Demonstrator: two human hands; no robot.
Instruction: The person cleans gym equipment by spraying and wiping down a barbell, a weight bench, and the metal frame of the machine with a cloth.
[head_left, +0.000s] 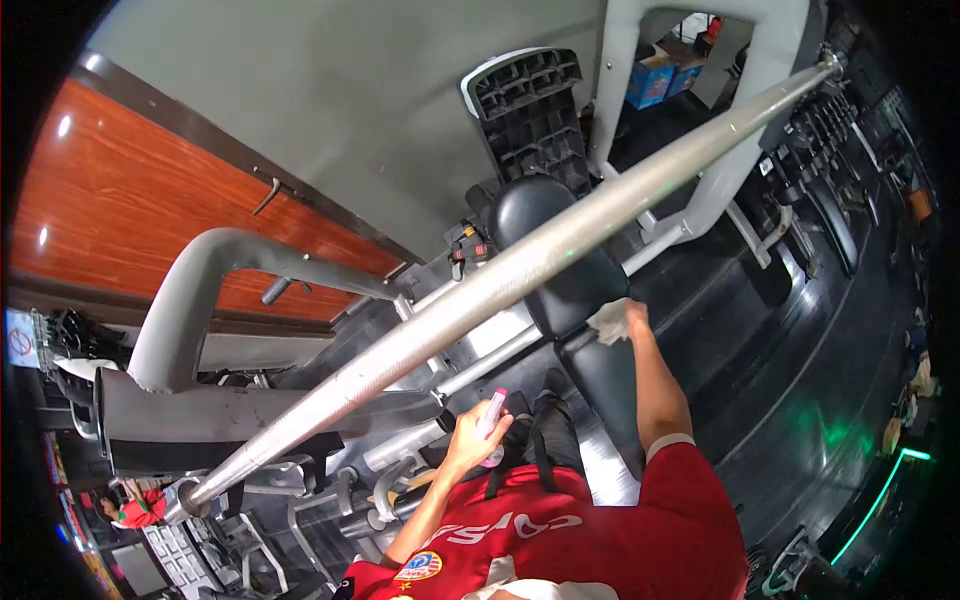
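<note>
My left hand [474, 440], low in front of my body, is closed around a small clear bottle with a pink top [496, 405]. A crumpled whitish cloth [609, 321] is in my right hand [636, 315], whose fingers are closed on it. That hand is out over the black padded bench [600, 375], with the cloth overlapping the edge of the pad. Beyond it, the bench's other black pad [535, 215] rises under the barbell. The long silver barbell [510, 275] crosses diagonally above the bench, in front of both hands.
Grey frame posts [180, 310] support the bar at left and right [715, 190]. A black ribbed footplate [530, 110] stands near the grey wall. Blue boxes [655, 80] sit behind the right post. Dumbbell racks line the far right. A person in red [140, 508] is at the far left.
</note>
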